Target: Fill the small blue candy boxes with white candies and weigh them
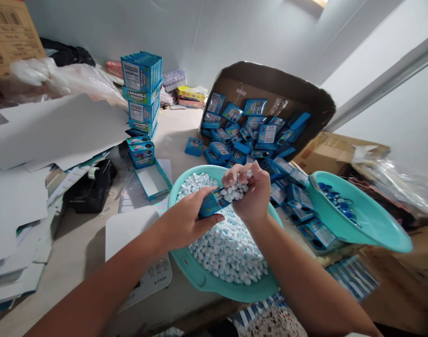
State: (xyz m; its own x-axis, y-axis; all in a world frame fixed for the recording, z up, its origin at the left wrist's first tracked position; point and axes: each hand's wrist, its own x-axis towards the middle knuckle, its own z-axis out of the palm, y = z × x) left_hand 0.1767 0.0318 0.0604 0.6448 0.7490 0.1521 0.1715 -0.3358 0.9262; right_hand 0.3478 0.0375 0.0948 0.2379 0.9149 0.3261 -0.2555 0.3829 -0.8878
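Observation:
My left hand is wrapped round a small blue candy box, tilted with its open end toward my other hand. Cupped around a heap of white candies, my right hand meets the mouth of that box. Both hands are over a turquoise basin filled with white and pale blue candies. To the left, a blue-edged display tray holds a few upright candy boxes at its far end.
A stack of full display trays stands behind. A tipped carton spills blue boxes toward the basin. Right of it, a second turquoise basin contains small blue pieces. On the left are a white scale, a tape dispenser and cardboard sheets.

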